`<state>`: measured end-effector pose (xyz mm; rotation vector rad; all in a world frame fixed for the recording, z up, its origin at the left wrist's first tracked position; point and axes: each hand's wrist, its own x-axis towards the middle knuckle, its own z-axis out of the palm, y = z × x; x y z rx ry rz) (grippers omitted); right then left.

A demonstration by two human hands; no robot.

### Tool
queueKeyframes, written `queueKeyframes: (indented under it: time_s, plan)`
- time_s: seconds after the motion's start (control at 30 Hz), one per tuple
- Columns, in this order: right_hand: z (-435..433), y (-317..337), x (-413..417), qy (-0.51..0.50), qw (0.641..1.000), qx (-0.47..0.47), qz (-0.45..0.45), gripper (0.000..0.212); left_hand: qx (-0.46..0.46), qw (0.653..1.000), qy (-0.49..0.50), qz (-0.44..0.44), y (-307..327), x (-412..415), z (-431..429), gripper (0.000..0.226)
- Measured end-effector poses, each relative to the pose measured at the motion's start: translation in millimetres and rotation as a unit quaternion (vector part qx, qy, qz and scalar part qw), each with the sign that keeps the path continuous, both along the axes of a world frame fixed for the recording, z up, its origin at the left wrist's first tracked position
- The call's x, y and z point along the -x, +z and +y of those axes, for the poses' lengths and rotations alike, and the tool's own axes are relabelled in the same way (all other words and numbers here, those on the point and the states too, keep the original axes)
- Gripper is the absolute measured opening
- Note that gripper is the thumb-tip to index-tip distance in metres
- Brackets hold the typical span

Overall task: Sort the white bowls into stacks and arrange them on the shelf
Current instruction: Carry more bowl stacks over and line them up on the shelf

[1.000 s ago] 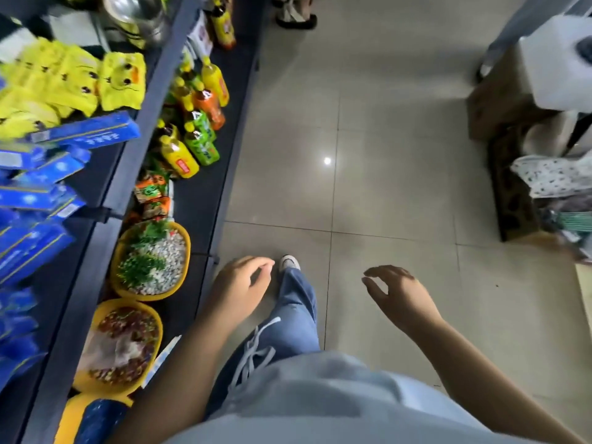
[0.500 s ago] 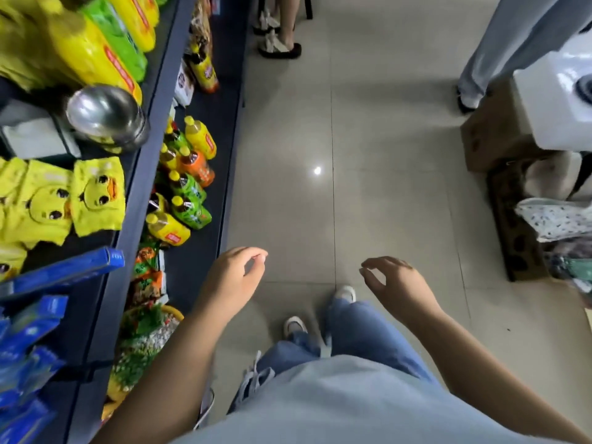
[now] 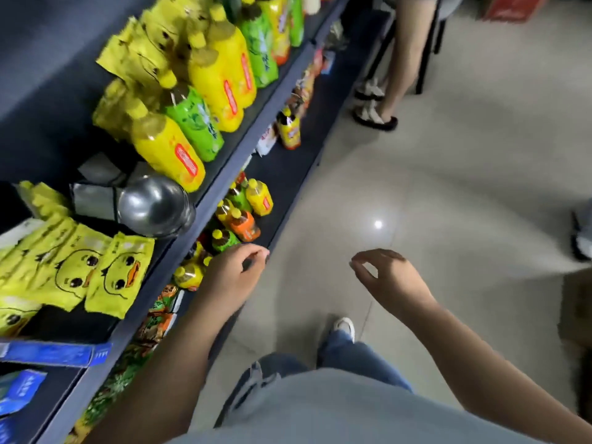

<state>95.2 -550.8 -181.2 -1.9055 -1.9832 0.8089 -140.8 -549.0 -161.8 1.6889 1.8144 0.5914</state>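
Both hands, left and right, are held loosely curled and empty above the floor, beside a stocked shelf.

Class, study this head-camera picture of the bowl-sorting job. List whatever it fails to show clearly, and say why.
1. White bowls: none in the head view; only a metal bowl shows.
2. Bottle labels: print smeared by motion blur.
3. Packets on the lower shelf: partly hidden by the shelf edge and the left arm.
4. Bystander: cut off by the top edge.
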Motion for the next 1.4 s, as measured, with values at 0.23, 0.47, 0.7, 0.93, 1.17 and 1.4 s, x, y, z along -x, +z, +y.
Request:
queueKeyframes:
  time_s: [0.23,0.47,0.7,0.93,1.17,1.4]
  plan:
    - [179,88,51,0.222,0.957,-0.17,0.073,0.022,-0.135,0.977,0.159,-0.037,88,18,91,0.034]
    - [292,169,148,0.371,0.863,-0.313,0.14,0.025,-0.278,0.937,0.212,0.023,168,55,155,0.024]
    - [383,221,210,0.438,0.813,-0.352,0.152,0.044,-0.331,0.913,0.235,0.04,217,94,226,0.014]
    - [483,239,262,0.438,0.836,-0.247,0.22,0.023,-0.285,0.91,0.301,0.017,231,126,315,0.025]
    - [563,237,347,0.453,0.848,-0.029,0.274,0.041,-0.275,0.833,0.477,-0.058,231,173,414,0.039]
    - [587,210,390,0.45,0.791,0.075,0.408,0.057,-0.324,0.757,0.503,-0.262,218,213,469,0.087]
